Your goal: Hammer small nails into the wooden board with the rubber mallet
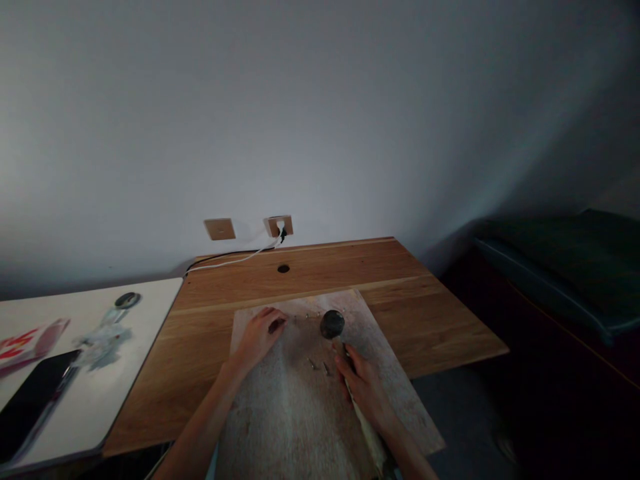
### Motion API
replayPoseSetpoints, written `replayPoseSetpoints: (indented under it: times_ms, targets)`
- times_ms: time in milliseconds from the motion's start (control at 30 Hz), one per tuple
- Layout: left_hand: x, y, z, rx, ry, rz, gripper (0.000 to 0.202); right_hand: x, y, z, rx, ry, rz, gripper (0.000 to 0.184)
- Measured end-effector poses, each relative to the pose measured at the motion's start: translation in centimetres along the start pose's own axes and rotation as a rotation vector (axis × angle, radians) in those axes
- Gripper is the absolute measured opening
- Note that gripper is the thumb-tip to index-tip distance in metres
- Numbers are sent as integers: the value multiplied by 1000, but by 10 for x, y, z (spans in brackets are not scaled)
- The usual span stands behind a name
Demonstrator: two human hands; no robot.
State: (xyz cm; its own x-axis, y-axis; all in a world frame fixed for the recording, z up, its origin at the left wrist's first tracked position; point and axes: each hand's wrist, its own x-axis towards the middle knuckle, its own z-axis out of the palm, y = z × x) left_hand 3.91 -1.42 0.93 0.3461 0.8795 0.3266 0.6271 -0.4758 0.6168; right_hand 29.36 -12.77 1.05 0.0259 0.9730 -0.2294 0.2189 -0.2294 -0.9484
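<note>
My right hand [364, 380] is wrapped around the long pale handle of a mallet [333, 325], whose dark round head is over the upper part of a worn wooden board [280, 413]. My left hand [263, 331] is at the board's upper left, its fingers curled together. Whatever its fingertips may hold is too small to make out. Between the hands, two small screws or nails [313, 364] stick up or lie on the board; I cannot tell which. Several more small metal pieces [307, 316] sit near the board's far edge, partly hidden by the mallet head.
Under the board is a wooden table [425, 327] with a cable hole [283, 269]. Cables [235, 262] run to a wall socket [279, 226]. On a white table [125, 380] at left lie a phone [35, 400], a plastic bag [104, 343] and a red-and-white packet [30, 345].
</note>
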Motion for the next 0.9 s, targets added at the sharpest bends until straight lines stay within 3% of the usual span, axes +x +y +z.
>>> replayPoseSetpoints:
  times_ms: [167,367,567,733,900]
  targets:
    - [2,1,-1,-66,-25,-9,13,-2,-7,0,10,-1,2,52]
    - [3,-3,1,-85,23,-59,10,-2,-6,-1,10,5,-10,52]
    - [3,-4,-1,-101,11,-26,14,1,-24,-5,120,-110,-15,49]
    - [3,-3,-1,-97,3,-61,16,15,-50,10,134,-216,-110,44]
    - [3,-3,-2,-125,1,-56,13,30,-65,29,124,-232,-120,44]
